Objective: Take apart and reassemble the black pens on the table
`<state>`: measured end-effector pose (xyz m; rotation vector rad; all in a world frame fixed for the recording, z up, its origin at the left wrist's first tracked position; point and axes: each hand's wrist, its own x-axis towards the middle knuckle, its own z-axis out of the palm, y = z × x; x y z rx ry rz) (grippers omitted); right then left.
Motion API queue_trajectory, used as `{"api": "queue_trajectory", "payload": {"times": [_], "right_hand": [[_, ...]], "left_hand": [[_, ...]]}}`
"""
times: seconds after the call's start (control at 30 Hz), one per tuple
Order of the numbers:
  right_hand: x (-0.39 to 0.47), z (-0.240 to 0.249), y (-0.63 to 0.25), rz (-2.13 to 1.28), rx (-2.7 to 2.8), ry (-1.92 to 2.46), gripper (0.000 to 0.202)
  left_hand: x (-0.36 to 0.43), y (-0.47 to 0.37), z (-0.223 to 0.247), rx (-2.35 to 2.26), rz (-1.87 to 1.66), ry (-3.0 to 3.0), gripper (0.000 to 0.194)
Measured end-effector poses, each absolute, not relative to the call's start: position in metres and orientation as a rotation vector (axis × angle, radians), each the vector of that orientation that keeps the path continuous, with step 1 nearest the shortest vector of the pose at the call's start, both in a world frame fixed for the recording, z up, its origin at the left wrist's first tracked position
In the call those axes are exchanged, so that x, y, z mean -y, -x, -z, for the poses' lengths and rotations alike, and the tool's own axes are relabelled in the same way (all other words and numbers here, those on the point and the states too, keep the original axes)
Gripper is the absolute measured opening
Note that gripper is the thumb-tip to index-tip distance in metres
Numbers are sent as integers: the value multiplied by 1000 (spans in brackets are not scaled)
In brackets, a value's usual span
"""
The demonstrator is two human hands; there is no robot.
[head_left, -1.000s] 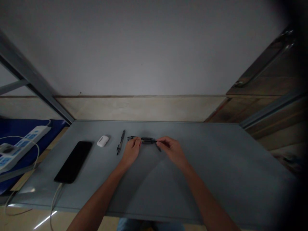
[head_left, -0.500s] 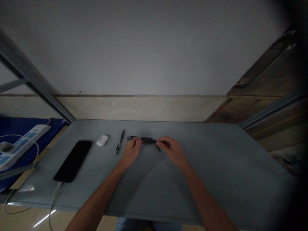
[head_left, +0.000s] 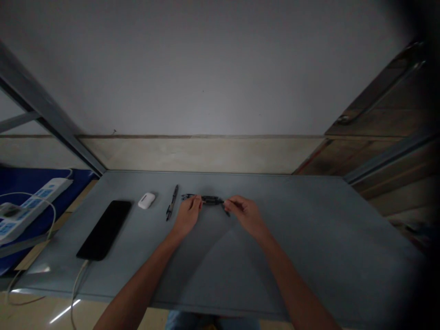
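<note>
A cluster of dark pens [head_left: 211, 200], more than one it seems, lies crosswise between my hands near the middle of the table. My left hand [head_left: 188, 214] is closed with thumb and fingers around the clip end, and the clips poke out past it on the left. At the other end, my right hand [head_left: 244, 213] pinches a pen tip between thumb and forefinger. A short dark piece slants down beside those fingertips; how it joins the pens I cannot tell. One separate black pen [head_left: 172, 203] rests just left of my left hand, touching neither hand.
A white earbud case [head_left: 146, 200] and a black phone [head_left: 104, 230] on a charging cable lie on the left of the grey table [head_left: 319, 243]. Beyond the left edge is a white power strip [head_left: 32, 208]. A wall rises behind the table, and metal posts stand at both sides.
Almost nothing differs. My right fingertips have shifted very slightly to the right along the pen end; my left hand keeps its place.
</note>
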<state>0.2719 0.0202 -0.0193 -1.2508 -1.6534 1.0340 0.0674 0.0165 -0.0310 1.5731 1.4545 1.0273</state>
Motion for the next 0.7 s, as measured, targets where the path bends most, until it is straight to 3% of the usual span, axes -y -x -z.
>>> {"api": "queue_trajectory", "payload": {"times": [0.13,0.33,0.57,0.7], "right_hand": [[-20,18,-273,-1047,1626,1256,22],[-19,20,-272,-1084,1607,1321,42],[-21,18,-274,-1070,1609,1275,25],[-20,15,-274,-1085,1595,1264,26]], "left_hand": [[-17,-67,32,-1485,-1034,-1567,43],[-16,-68,27,-1530,-992,-1667,36],[-17,-69,28,-1499,-986,-1586,31],[-17,-69,28,-1480,-1008,-1577,29]]}}
